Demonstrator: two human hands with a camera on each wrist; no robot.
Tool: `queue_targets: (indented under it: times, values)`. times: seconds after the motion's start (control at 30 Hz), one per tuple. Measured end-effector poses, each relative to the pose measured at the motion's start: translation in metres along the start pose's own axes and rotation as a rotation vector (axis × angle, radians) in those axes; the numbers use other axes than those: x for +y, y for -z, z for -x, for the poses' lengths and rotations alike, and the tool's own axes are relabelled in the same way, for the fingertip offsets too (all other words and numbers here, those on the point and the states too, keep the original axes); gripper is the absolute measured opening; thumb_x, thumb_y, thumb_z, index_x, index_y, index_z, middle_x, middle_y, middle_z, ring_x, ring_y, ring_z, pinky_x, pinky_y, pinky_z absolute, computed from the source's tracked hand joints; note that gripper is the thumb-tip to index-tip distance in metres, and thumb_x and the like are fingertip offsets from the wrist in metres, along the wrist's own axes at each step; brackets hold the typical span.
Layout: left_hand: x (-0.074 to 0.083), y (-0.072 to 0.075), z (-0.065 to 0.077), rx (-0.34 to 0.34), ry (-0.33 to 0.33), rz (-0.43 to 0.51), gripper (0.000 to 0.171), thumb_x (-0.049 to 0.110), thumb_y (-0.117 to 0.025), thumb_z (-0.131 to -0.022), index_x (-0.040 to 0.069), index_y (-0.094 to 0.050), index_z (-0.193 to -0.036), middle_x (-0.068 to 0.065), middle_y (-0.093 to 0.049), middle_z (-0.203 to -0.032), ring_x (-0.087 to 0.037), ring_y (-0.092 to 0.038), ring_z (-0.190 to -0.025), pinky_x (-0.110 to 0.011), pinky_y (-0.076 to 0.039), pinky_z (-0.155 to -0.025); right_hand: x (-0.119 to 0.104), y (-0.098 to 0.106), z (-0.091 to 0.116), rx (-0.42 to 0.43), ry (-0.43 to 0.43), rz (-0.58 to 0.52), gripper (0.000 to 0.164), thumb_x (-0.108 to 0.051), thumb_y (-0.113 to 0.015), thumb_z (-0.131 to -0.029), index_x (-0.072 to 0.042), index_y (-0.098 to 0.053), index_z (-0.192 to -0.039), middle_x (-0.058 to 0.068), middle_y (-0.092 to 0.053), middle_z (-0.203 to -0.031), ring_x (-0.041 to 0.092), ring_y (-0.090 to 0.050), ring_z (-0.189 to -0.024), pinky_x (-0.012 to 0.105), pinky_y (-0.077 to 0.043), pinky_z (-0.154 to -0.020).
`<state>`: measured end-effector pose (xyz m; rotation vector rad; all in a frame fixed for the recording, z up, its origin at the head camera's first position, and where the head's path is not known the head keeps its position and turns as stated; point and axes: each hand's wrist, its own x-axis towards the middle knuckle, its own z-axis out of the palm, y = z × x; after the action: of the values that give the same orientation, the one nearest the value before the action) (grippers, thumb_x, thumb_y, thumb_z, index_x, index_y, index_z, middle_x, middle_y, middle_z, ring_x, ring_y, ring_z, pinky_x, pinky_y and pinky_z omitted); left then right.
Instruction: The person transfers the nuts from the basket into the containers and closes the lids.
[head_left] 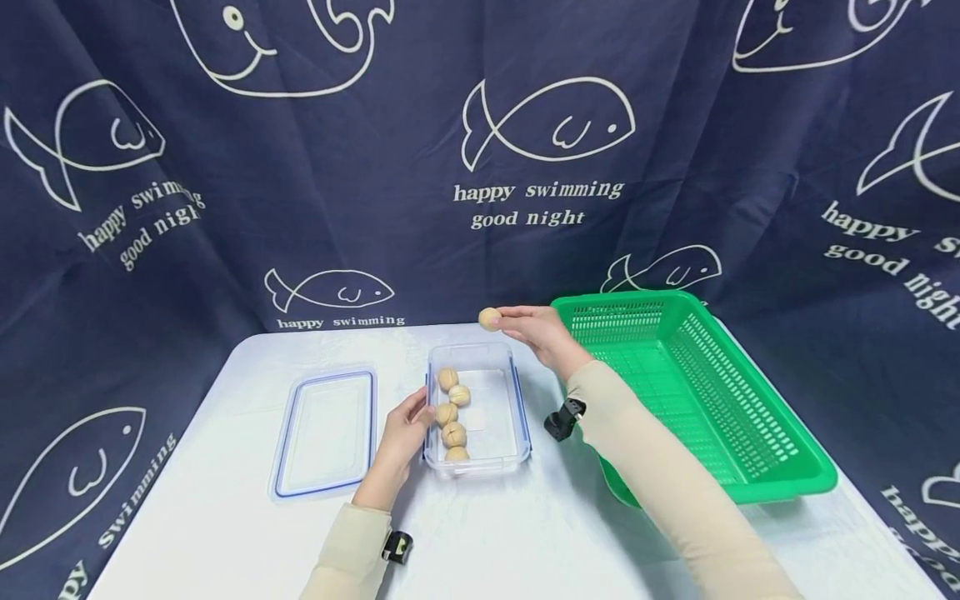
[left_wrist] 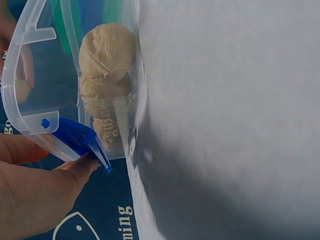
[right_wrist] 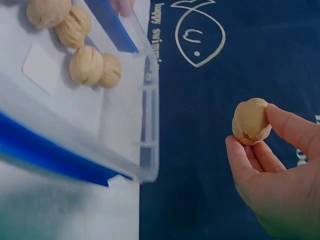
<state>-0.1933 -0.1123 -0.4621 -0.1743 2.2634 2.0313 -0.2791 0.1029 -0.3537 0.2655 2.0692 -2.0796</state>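
Note:
Between thumb and fingertips, my right hand (head_left: 542,331) pinches a walnut (right_wrist: 251,121), raised beyond the far right corner of a clear plastic box (head_left: 491,463). Several walnuts (head_left: 453,434) lie in a rough line along the left side inside that box, which has no lid on it. My left hand (head_left: 401,435) grips the box's left wall; in the left wrist view its thumb (left_wrist: 82,167) is against the blue latch (left_wrist: 80,137), which hangs unfastened.
The box's clear lid with a blue seal (head_left: 326,433) lies flat on the white table (head_left: 202,500) to the left. A large green basket (head_left: 795,487) stands at the right, under the right forearm. Dark blue printed cloth (head_left: 420,208) hangs behind the table.

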Motion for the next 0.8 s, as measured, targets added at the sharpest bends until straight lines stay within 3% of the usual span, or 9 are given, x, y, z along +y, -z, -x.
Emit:
queue_targets:
  times: [0.4, 0.8]
  values:
    - [-0.002, 0.001, -0.003, 0.003, -0.004, 0.000, 0.047, 0.008, -0.051, -0.098, -0.003, -0.040, -0.143, -0.026, -0.043, -0.143, -0.039, -0.040, -0.133, -0.047, -0.032, -0.112, 0.016, -0.036, -0.014, 0.005, -0.066, -0.021, 0.045, -0.001, -0.073, -0.082, 0.003, -0.060, -0.125, 0.015, -0.058, -0.132, 0.026, -0.056, -0.121, 0.028, -0.048, -0.101]
    - [-0.002, 0.001, -0.003, 0.007, -0.002, 0.006, 0.047, 0.006, -0.050, -0.098, -0.004, -0.039, -0.143, -0.026, -0.043, -0.142, -0.039, -0.041, -0.132, -0.047, -0.033, -0.112, 0.035, -0.050, -0.027, 0.028, -0.121, 0.006, 0.039, 0.000, -0.071, -0.083, 0.005, -0.063, -0.121, 0.016, -0.062, -0.126, 0.026, -0.059, -0.117, 0.029, -0.049, -0.100]
